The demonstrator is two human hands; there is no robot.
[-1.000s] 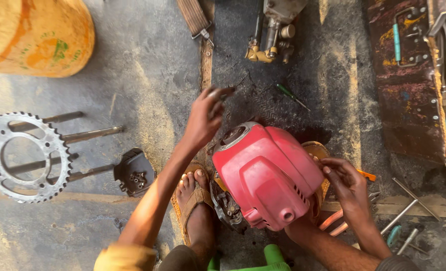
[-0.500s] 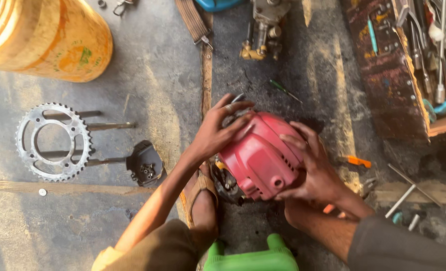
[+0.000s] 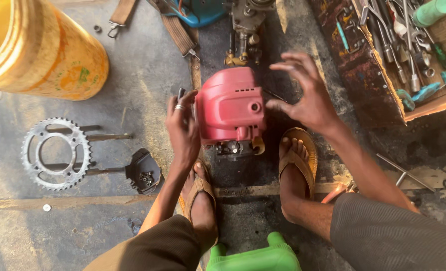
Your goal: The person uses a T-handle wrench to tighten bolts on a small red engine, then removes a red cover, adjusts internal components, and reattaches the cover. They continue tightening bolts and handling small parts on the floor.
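Red plastic engine cover (image 3: 229, 104) sits mid-scene on the grey concrete floor (image 3: 132, 90), seated over a small engine whose dark metal underside shows at its near edge, between the person's two sandalled feet. Left hand (image 3: 183, 128) lies flat against the cover's left side, fingers extended, a ring on one finger; something small and dark shows at its fingertips, too unclear to name. It presses rather than clenches. Right hand (image 3: 305, 95) hovers just right of the cover, fingers spread and curled, released, thumb tip at or nearly at the cover's right edge; contact cannot be told.

Progress, as judged: the cover is on the engine body and neither hand holds a tool, so fitting or removal looks unfinished.

Far left, a yellow plastic drum (image 3: 37, 50) carries a small green mark and faded orange print on its side. Left, a toothed sprocket (image 3: 55, 153) lies flat on long bolts, near a small black bracket (image 3: 143, 171). Far right, a worn wooden toolbox (image 3: 383, 55) holds spanners and green-handled drivers. A green container (image 3: 255, 256) sits at the near edge.
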